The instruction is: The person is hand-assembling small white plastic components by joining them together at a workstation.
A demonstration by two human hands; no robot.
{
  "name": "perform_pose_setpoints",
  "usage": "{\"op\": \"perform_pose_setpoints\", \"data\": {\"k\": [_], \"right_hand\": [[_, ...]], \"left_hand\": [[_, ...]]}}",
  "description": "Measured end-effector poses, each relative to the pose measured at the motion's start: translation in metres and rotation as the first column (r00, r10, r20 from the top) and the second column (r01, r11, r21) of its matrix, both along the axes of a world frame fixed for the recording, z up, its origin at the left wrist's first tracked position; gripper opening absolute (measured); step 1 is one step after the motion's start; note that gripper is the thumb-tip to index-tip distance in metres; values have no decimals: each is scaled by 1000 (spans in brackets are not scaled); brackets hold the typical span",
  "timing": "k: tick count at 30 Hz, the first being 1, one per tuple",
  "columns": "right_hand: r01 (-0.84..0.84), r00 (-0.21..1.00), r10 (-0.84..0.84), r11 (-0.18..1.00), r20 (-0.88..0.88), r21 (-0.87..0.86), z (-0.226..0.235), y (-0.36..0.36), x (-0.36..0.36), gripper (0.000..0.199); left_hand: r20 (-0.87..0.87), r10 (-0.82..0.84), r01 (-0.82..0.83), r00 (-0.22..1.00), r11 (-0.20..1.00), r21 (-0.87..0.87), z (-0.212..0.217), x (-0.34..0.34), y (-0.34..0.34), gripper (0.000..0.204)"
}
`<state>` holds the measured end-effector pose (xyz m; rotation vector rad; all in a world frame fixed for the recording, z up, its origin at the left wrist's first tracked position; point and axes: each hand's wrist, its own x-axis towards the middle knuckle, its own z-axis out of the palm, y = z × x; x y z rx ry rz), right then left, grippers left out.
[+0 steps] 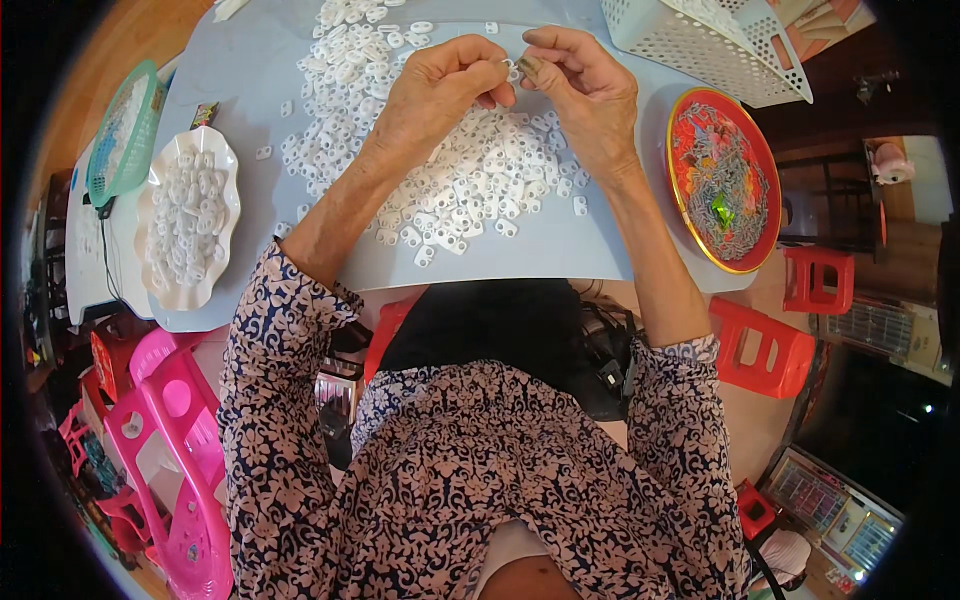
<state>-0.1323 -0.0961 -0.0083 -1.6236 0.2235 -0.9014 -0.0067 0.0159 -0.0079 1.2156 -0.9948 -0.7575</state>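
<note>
Just above the heap of white pieces (490, 180) on the tabletop (240, 90), my left hand (440, 85) pinches one small white piece (512, 70), mostly hidden, a rounded edge showing. My right hand (597, 100) curls close at its other side; whether it grips too, I cannot tell. The heaped ones are rounded oblongs, many showing dark holes.

You're in what looks like a home: a pink plastic chair (205, 505) and red stools (797, 360) stand around you, with dark wooden furniture (905, 265) to your right. Your tabletop (245, 90) adds a small workshop feel, carrying heaped small white parts (480, 180) and a red tray (742, 262) of grey pieces (715, 172).
</note>
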Motion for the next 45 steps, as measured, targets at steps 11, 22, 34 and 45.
{"op": "perform_pose_setpoints", "data": {"k": [11, 22, 34, 45], "right_hand": [[-20, 1000, 20, 1000, 5, -4, -2, 0, 2, 18], [-33, 997, 31, 999, -65, -42, -4, -8, -1, 11], [-14, 995, 10, 999, -101, -35, -4, -6, 0, 14], [-39, 992, 35, 999, -120, -29, -4, -8, -2, 14]], "left_hand": [[77, 4, -3, 997, 1000, -13, -4, 2, 0, 16], [115, -29, 29, 993, 1000, 1, -3, 0, 1, 17], [89, 21, -19, 996, 1000, -25, -3, -5, -2, 15], [134, 14, -7, 991, 999, -49, -6, -2, -4, 11]]}}
